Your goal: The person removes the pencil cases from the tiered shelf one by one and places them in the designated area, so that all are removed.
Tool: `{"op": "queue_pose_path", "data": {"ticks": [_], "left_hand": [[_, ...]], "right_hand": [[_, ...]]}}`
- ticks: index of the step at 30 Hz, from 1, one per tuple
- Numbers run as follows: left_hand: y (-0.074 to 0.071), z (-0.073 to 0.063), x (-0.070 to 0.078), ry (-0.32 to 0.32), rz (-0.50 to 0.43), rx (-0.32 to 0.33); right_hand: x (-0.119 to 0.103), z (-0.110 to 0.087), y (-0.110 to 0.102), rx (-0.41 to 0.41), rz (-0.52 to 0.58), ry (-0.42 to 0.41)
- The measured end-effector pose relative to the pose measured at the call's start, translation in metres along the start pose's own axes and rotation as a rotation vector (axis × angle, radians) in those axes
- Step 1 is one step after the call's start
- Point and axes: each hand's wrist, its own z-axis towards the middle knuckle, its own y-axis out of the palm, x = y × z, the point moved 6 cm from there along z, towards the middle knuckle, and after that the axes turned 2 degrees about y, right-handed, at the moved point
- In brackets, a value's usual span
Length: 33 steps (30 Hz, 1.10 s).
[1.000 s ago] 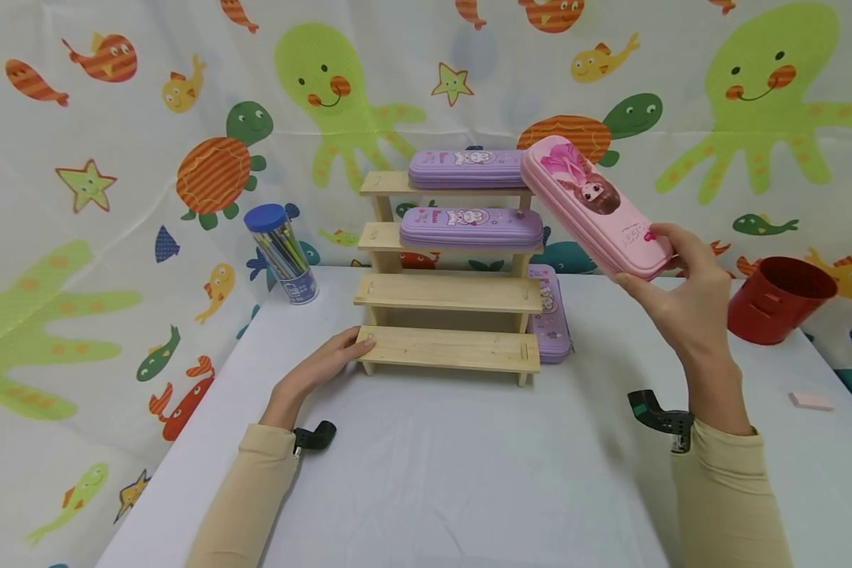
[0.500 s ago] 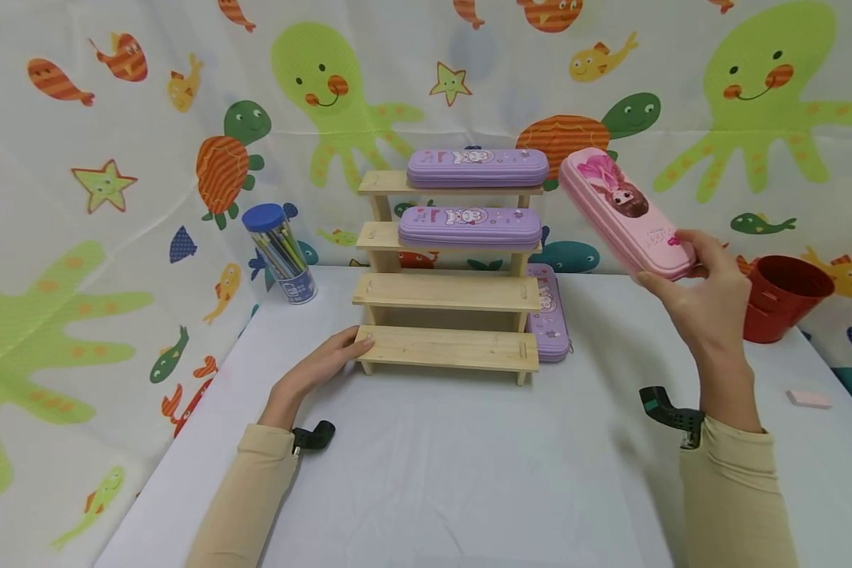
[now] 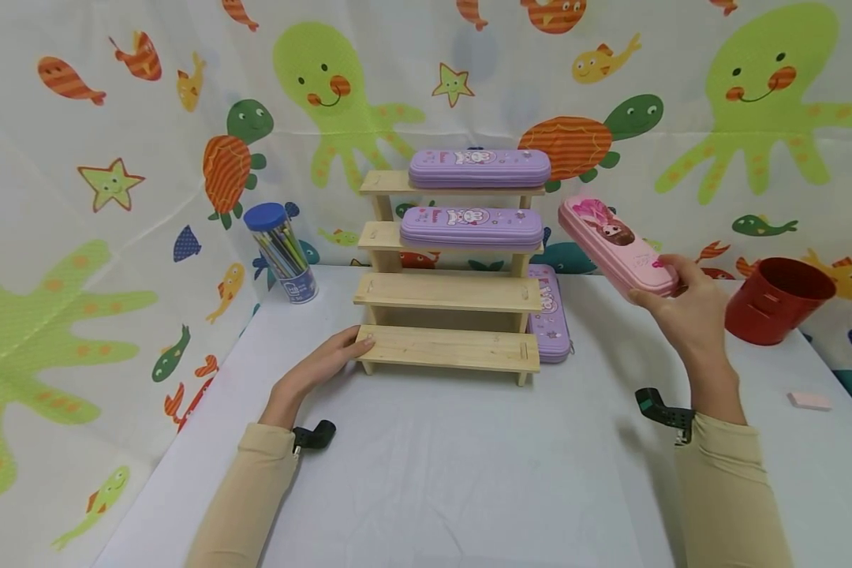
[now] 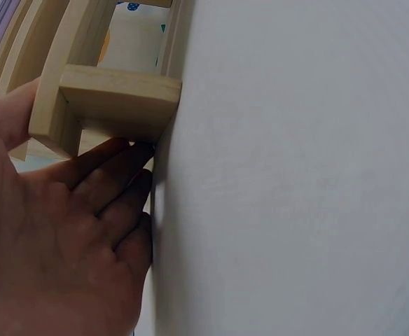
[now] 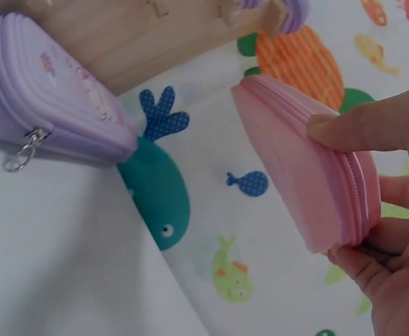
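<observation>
Clamping pink pencil case point(image 3: 614, 246) in right hand point(image 3: 694, 315), slanted, held above worktop point(image 3: 468, 473) at 3 o'clock from wooden stand point(image 3: 447, 292). Gripping lowest step point(image 3: 447, 349) at 9 o'clock end with left hand point(image 3: 335, 353), thumb on top. Can see two purple pencil cases point(image 3: 472, 227) on wooden stand toward 12 o'clock, red bucket point(image 3: 763, 315) at 3, pen tub point(image 3: 280, 252) at 9.

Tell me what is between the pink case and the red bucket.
In the head view, the right-hand grip, holding the pink case, appears between it and the bucket.
</observation>
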Motion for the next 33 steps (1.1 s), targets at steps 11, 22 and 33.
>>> {"op": "queue_pose_path", "data": {"ticks": [11, 22, 33], "left_hand": [[-0.001, 0.001, 0.0, 0.01, -0.014, -0.004], [0.0, 0.002, -0.001, 0.016, -0.015, -0.017], [0.0, 0.002, -0.001, 0.001, -0.004, -0.011]], "right_hand": [[0.021, 0.004, 0.015, -0.148, -0.106, 0.007], [0.053, 0.004, 0.034, -0.289, -0.166, 0.112], [0.061, 0.001, 0.048, -0.542, -0.304, 0.073]]}}
